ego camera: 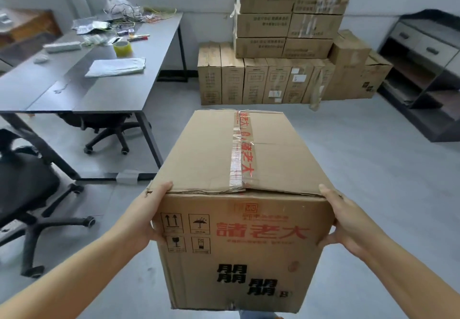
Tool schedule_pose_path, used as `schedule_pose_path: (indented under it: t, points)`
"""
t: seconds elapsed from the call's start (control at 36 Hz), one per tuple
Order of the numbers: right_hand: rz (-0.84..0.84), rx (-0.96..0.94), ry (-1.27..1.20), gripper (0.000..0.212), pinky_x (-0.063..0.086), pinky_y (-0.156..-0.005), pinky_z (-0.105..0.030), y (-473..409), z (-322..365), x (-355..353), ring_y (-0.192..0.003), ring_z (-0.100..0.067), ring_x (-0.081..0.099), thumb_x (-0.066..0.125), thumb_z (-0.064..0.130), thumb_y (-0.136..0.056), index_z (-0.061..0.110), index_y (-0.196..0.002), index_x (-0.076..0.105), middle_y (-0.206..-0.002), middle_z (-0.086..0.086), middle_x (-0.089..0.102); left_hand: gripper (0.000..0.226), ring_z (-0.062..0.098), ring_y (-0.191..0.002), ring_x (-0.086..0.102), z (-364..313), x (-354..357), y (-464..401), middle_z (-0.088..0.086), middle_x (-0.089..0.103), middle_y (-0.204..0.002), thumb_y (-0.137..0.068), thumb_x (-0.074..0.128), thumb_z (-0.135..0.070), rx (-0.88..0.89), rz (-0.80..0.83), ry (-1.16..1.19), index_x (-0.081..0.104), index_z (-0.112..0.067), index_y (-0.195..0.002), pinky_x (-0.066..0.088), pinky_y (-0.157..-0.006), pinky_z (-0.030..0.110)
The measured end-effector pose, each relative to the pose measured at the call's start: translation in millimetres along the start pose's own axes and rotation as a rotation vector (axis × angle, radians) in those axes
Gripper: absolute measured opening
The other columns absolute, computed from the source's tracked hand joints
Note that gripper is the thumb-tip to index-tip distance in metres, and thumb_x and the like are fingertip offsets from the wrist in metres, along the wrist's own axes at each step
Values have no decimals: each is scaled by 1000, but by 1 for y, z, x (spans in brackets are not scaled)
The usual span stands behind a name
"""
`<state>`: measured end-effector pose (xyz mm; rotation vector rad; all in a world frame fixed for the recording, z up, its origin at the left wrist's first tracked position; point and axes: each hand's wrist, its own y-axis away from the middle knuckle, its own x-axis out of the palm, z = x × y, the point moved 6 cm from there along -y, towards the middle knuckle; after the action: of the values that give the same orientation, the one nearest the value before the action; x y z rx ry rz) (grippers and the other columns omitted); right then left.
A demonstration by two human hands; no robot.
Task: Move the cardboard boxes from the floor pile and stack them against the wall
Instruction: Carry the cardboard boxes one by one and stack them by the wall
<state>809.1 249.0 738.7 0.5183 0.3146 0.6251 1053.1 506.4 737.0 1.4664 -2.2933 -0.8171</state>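
I carry a large brown cardboard box (239, 159), sealed along the top with red-printed tape, above the grey floor in front of me. My left hand (146, 214) grips its near left edge, thumb on the top rim. My right hand (346, 221) grips the near right edge the same way. Straight ahead, a stack of cardboard boxes (286, 27) stands against the white back wall, three layers high. It rests on a row of upright boxes (256, 82). The held box hides the floor below it.
A dark desk (112, 89) with a tape roll (122, 48), papers and wires stands at the left. Black office chairs (22, 194) sit beside and under it. A dark shelf unit (423, 74) lines the right wall. Open grey floor (361, 144) lies between me and the stack.
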Motion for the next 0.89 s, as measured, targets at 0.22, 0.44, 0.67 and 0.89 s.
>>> schedule_pose_path:
  t: [0.22,0.44,0.67,0.89]
  points:
    - [42,-17,47,35,56,-64,-57,-153,81,34,-117,-27,50,42,46,-98,27,-124,56,-129,-1,55,29,24,-117,43,-77,33,-122,0,50,-128,-94,52,-40,-4,-52,24,49,-33,-122,41,-86,73]
    - [82,-17,89,37,55,-58,-53,-294,185,66,-119,-29,49,42,46,-98,24,-125,56,-132,-5,53,22,23,-104,52,-170,71,-235,-1,57,-117,-94,52,-40,-15,-96,73,56,-31,-114,45,-85,69]
    - [65,-11,106,34,56,-66,-57,-405,280,111,-118,-27,49,44,42,-98,24,-125,54,-129,0,51,20,20,-78,56,-259,91,-343,3,60,-87,-92,55,-39,-3,-116,115,60,-22,-102,47,-83,49]
    - [21,-49,72,33,53,-53,-46,-519,364,177,-109,-29,50,44,42,-98,26,-126,54,-124,-2,50,19,21,-67,49,-354,91,-484,4,51,-74,-92,54,-40,65,-66,89,56,-22,-90,45,-60,36]
